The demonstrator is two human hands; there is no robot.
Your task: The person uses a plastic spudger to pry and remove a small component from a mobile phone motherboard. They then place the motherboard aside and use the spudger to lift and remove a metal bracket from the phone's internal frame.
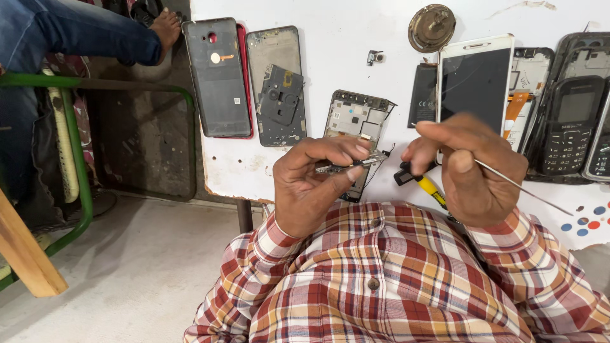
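Left hand pinched on small circuit board, held above white table edge. Right hand closed around thin metal tweezers, just beside board. Yellow-handled screwdriver lying beneath, near open phone frame.

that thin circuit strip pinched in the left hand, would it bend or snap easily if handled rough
Probably fragile: the circuit strip is long and narrow, and the left hand pinches it by fingertips only. It looks light, since that small pinch carries it level. A fine wire seems to trail off its end, so tugging could likely tear it. The right hand holds a thin metal tool.
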